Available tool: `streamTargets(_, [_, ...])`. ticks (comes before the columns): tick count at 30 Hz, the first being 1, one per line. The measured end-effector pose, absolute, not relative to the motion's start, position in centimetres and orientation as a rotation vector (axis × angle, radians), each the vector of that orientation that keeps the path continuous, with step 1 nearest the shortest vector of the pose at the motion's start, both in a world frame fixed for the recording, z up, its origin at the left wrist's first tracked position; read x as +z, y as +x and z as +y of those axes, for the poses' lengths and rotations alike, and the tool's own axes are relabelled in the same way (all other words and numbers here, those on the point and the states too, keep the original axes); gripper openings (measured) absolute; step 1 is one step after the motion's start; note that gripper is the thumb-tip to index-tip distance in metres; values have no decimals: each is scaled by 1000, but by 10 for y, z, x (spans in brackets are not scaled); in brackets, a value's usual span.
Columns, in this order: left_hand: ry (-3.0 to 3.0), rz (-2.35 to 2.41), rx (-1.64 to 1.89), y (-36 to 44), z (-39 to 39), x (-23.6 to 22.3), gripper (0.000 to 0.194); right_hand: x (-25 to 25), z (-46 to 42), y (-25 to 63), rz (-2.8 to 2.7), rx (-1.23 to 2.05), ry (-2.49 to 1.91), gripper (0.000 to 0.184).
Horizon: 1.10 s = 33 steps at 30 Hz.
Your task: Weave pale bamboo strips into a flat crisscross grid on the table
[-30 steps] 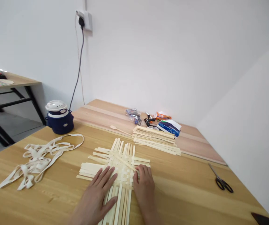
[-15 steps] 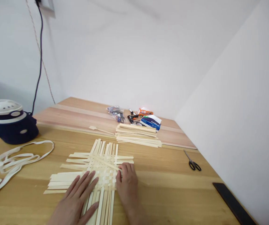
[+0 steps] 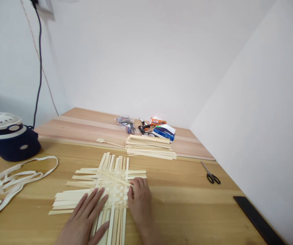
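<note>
Pale flat strips cross over and under each other in a woven mat point(image 3: 115, 195) on the wooden table, their loose ends sticking out on all sides. My left hand point(image 3: 86, 214) lies flat with fingers spread over the mat's lower left part. At the mat's right edge, my right hand point(image 3: 140, 199) is closed in a pinch on the end of one wooden strip point(image 3: 114, 177). That strip slants across the top of the weave, from upper left down to my fingers. The fingertips partly hide its end.
A stack of strips point(image 3: 150, 147) lies behind the mat, near a blue packet point(image 3: 164, 132), a glue gun point(image 3: 143, 128) and a plastic bag point(image 3: 126, 123). Scissors point(image 3: 210, 175) and a black bar point(image 3: 257, 217) are at right. White tape point(image 3: 21, 177) and a blue pot point(image 3: 12, 143) stand left.
The view has swung to the right, so the pot and tape sit further left and the black bar shows more. Both hands keep nearly the same place on the mat.
</note>
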<state>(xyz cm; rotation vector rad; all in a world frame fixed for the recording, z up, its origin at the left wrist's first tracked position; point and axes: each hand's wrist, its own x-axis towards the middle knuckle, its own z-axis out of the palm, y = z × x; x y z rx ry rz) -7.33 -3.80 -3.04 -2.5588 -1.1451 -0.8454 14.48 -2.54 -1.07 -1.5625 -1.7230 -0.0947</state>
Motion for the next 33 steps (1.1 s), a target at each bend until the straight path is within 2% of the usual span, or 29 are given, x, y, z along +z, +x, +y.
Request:
streamTargets(13, [-2493,-1142,-730,-71,-44,-17,69,-16,-24,149,-1754,-126,-1536,24])
streamTargets(20, [-2562,-1207,-660,-72,-49,-14,67,-21,-19,154,-1751,-299,-1394,16])
streamTargets(29, [-2757,-1349,-661,-73,-47,-25,75,-10,-17,161,-1628,-569,-1307,15])
streamTargets(33, [-2769,-1351,-625,-73,-45,-28,74,-17,-13,165,-1740,-606,-1271,17])
